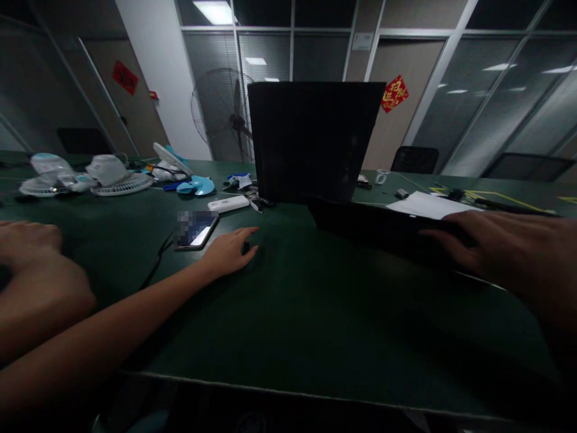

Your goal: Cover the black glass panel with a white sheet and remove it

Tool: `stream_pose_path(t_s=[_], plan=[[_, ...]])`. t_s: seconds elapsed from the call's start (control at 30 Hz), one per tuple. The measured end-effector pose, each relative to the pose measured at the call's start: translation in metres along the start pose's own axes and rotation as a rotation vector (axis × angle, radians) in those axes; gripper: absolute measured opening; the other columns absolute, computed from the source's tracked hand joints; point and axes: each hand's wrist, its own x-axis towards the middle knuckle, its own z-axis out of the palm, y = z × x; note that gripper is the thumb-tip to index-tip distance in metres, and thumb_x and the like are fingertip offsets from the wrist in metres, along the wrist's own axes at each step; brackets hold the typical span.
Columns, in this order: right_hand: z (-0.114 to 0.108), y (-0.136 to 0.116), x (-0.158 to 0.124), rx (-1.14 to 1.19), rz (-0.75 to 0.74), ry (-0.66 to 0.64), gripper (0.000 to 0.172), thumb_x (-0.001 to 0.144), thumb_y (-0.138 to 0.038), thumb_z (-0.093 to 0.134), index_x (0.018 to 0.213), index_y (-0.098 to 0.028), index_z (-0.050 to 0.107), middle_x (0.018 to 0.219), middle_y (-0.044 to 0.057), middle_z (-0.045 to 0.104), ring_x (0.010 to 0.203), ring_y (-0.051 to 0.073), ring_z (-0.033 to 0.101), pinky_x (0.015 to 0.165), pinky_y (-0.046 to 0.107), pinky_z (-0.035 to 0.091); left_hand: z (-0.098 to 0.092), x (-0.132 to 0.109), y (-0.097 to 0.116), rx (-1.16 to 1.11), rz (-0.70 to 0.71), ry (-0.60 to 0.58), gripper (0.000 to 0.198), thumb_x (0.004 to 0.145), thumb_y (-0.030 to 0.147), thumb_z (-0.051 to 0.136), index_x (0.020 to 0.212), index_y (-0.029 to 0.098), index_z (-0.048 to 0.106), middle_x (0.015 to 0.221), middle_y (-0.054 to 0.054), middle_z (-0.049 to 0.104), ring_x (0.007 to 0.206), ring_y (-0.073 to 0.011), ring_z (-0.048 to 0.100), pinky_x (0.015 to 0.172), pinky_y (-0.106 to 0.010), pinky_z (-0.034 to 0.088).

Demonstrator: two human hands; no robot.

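My left hand rests on the green table, thumb and fingers apart and holding nothing. Just left of it lies a phone with a dark cord beside it. At the right, my right hand grips the edge of a flat black panel, thumb on the near side; its other fingers are partly hidden. This panel reaches left to the foot of a large upright black panel. Whether the two are joined is too dark to tell.
Another person's arm and hand are at the far left. Behind the phone lie a white bar-shaped object, blue fan blades and white fan parts. White paper lies beyond the held panel. A large fan stands behind the table.
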Motion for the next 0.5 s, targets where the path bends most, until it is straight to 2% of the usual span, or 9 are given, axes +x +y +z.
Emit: stream_pose_path(t_s=[0.13,0.23,0.37,0.43,0.5], plan=[[0.0,-0.035,0.011,0.162,-0.322,0.087,0.019,0.1,-0.036,0.061,0.097,-0.022,0.075,0.085,0.003,0.075,0.07,0.016,0.064,0.063,0.029,0.039,0.0,0.001,-0.006,-0.018,-0.018,0.038,0.057,0.1,0.045,0.046,0.15,0.019,0.052,0.133,-0.012,0.071,0.108,-0.0308,0.073,0.095,-0.045,0.055],[0.011,-0.063,0.008,0.266,-0.396,0.022,0.024,0.102,-0.025,0.053,0.105,-0.024,0.076,0.091,0.004,0.076,0.075,0.018,0.067,0.064,0.03,0.045,-0.003,0.004,-0.015,-0.133,-0.068,0.119,0.05,0.104,0.043,0.038,0.142,0.02,0.061,0.134,-0.01,0.072,0.112,-0.0295,0.072,0.097,-0.043,0.054],[0.028,-0.107,-0.004,0.516,-0.491,-0.123,0.027,0.104,-0.035,0.052,0.112,-0.026,0.076,0.097,0.006,0.077,0.078,0.019,0.069,0.062,0.03,0.049,-0.01,0.006,-0.025,-0.298,-0.163,0.234,0.056,0.108,0.047,0.029,0.128,0.016,0.071,0.122,-0.011,0.077,0.105,-0.0274,0.074,0.093,-0.039,0.056],[0.038,-0.121,-0.007,0.664,-0.547,-0.198,0.03,0.104,-0.043,0.054,0.113,-0.025,0.076,0.104,0.007,0.077,0.081,0.018,0.071,0.065,0.029,0.052,-0.012,0.005,-0.026,-0.289,-0.161,0.225,0.057,0.108,0.049,0.03,0.126,0.015,0.072,0.119,-0.011,0.078,0.101,-0.028,0.075,0.094,-0.041,0.056],[0.051,-0.126,-0.006,0.717,-0.543,-0.271,0.033,0.104,-0.044,0.052,0.114,-0.023,0.076,0.108,0.007,0.077,0.084,0.018,0.073,0.069,0.03,0.054,-0.012,0.004,-0.024,-0.257,-0.102,0.188,0.055,0.106,0.049,0.034,0.126,0.016,0.073,0.122,-0.011,0.077,0.106,-0.0291,0.074,0.098,-0.043,0.055]])
